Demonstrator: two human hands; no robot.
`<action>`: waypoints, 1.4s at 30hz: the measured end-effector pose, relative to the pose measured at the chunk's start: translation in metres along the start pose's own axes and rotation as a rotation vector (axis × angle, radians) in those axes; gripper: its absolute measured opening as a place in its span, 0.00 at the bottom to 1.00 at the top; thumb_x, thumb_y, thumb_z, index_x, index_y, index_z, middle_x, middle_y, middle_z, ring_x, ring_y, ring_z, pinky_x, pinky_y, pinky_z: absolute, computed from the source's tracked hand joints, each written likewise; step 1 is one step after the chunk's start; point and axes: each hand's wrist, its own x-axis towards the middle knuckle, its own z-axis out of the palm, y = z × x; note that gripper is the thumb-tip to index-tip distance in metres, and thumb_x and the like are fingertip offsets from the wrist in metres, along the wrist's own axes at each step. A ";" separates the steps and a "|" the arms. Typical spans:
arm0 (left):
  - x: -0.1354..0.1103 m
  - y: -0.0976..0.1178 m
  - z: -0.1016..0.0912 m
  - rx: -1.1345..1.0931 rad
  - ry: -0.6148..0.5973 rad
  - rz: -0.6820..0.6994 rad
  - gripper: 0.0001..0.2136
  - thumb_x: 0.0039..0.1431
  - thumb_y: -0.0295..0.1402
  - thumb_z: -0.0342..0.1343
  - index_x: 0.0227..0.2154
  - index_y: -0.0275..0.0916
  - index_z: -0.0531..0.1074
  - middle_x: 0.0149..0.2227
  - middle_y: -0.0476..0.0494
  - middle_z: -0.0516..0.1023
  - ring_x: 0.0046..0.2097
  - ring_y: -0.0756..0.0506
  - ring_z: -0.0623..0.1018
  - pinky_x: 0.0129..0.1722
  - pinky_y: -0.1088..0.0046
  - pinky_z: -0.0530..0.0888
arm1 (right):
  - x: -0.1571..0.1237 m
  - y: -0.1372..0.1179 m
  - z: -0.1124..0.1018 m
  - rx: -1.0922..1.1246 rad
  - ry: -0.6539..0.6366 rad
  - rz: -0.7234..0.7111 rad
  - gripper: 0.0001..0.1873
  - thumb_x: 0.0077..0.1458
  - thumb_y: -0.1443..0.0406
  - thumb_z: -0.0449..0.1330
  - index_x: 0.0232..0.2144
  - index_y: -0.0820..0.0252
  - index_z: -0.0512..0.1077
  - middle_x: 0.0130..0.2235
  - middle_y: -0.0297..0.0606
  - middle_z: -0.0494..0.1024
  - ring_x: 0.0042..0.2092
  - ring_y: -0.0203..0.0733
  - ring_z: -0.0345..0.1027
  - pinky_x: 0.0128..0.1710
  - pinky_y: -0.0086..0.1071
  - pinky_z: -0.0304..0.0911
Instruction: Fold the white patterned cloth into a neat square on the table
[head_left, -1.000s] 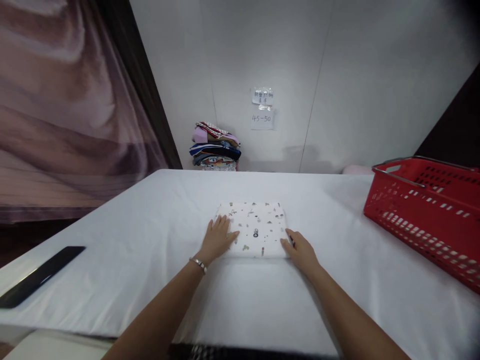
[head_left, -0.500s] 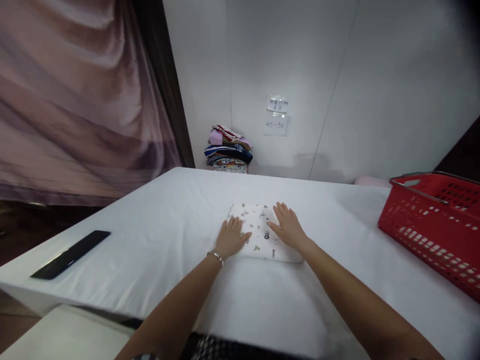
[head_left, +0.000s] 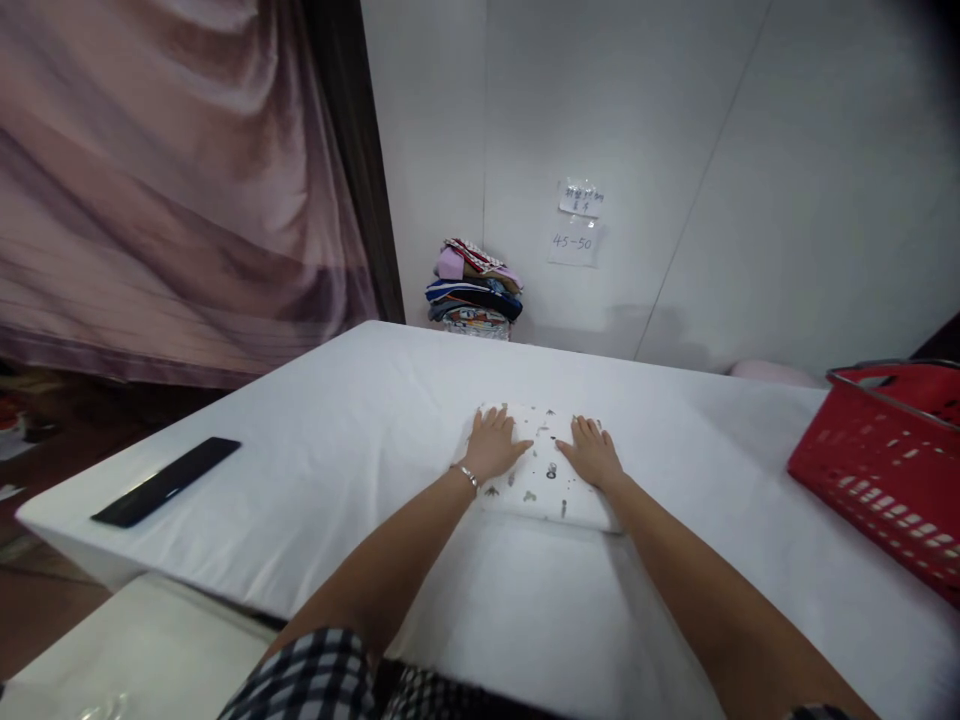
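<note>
A folded white cloth [head_left: 546, 492] with small scattered prints lies flat on the white-covered table [head_left: 337, 440]. On its left part rests my left hand [head_left: 493, 445], palm down with the fingers spread; a bracelet circles that wrist. My right hand [head_left: 595, 455] presses flat on the right part of the cloth, its thumb pointing inward. Neither hand grips the fabric. Part of the cloth is hidden beneath both hands, so whether it is a garment I cannot tell.
A red plastic basket [head_left: 885, 460] with a metal handle stands at the right. A long black flat object [head_left: 169, 482] lies near the left edge. Behind the table rises a stack of folded clothes [head_left: 476, 290]; paper signs [head_left: 574, 243] hang on the wall.
My left hand has slid up and inward over the cloth. My right hand has moved slightly down relative to it. The whole view has shifted a little.
</note>
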 end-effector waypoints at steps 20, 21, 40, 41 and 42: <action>0.010 -0.021 -0.018 -0.249 -0.113 -0.074 0.33 0.60 0.55 0.32 0.63 0.42 0.51 0.67 0.41 0.47 0.67 0.40 0.46 0.62 0.49 0.48 | -0.032 -0.011 -0.031 0.061 -0.025 -0.050 0.35 0.62 0.49 0.41 0.63 0.66 0.52 0.67 0.49 0.46 0.67 0.51 0.34 0.62 0.50 0.35; -0.001 -0.022 -0.018 -0.234 -0.078 -0.037 0.33 0.61 0.55 0.33 0.63 0.42 0.51 0.67 0.42 0.48 0.68 0.41 0.46 0.63 0.50 0.45 | -0.044 -0.012 -0.030 0.053 -0.002 -0.086 0.35 0.62 0.49 0.41 0.63 0.66 0.52 0.67 0.48 0.46 0.67 0.50 0.34 0.63 0.49 0.34; -0.091 -0.026 -0.011 -0.298 0.095 -0.381 0.26 0.61 0.46 0.44 0.55 0.34 0.61 0.53 0.33 0.72 0.54 0.38 0.71 0.50 0.64 0.67 | -0.117 0.035 0.002 0.584 0.252 0.142 0.32 0.55 0.50 0.50 0.57 0.62 0.64 0.57 0.47 0.68 0.57 0.53 0.62 0.56 0.48 0.58; -0.090 -0.025 -0.013 -0.312 0.054 -0.406 0.26 0.60 0.47 0.44 0.55 0.33 0.61 0.51 0.33 0.73 0.52 0.37 0.73 0.48 0.64 0.68 | -0.120 0.035 0.003 0.604 0.252 0.141 0.32 0.54 0.51 0.51 0.57 0.61 0.64 0.57 0.46 0.68 0.57 0.52 0.63 0.56 0.48 0.57; -0.089 -0.024 -0.015 -0.330 0.015 -0.427 0.26 0.60 0.47 0.44 0.54 0.33 0.62 0.50 0.32 0.74 0.51 0.37 0.74 0.46 0.64 0.69 | -0.122 0.033 0.003 0.611 0.253 0.132 0.32 0.53 0.51 0.51 0.57 0.61 0.64 0.57 0.46 0.68 0.57 0.52 0.62 0.56 0.47 0.57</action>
